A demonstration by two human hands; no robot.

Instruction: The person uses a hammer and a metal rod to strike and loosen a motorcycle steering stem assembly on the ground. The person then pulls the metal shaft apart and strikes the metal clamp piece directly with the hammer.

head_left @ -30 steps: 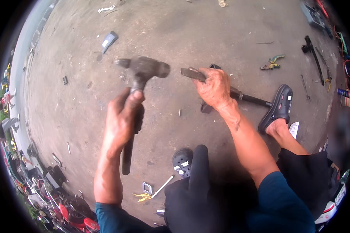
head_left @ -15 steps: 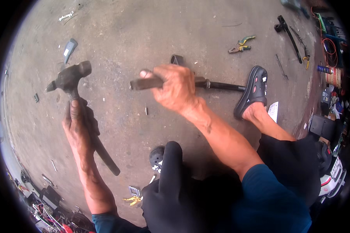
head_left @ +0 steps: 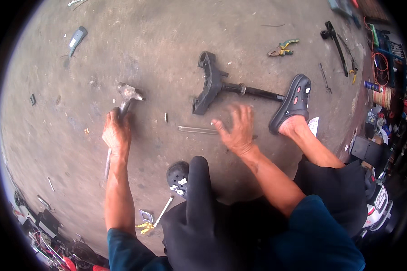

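Observation:
My left hand is wrapped round the handle of a hammer, whose metal head points away from me, low over the floor. My right hand is open, fingers spread and slightly blurred, holding nothing. Beneath it lies a long metal bar, partly hidden by the hand. Just beyond, a dark motorcycle steering stem with its fork clamp rests on the floor. Its shaft runs right to my black clog, which covers the end. A small metal pin lies left of the bar.
Pliers and a black wrench-like tool lie at the far right. A grey-blue handled tool is at the far left. By my other clog are a yellow-handled tool and a pale rod. Clutter lines the right edge.
My right hand has let go of the metal bar, which now lies on the floor, and has moved right and nearer. My left hand has brought the hammer rightward and down.

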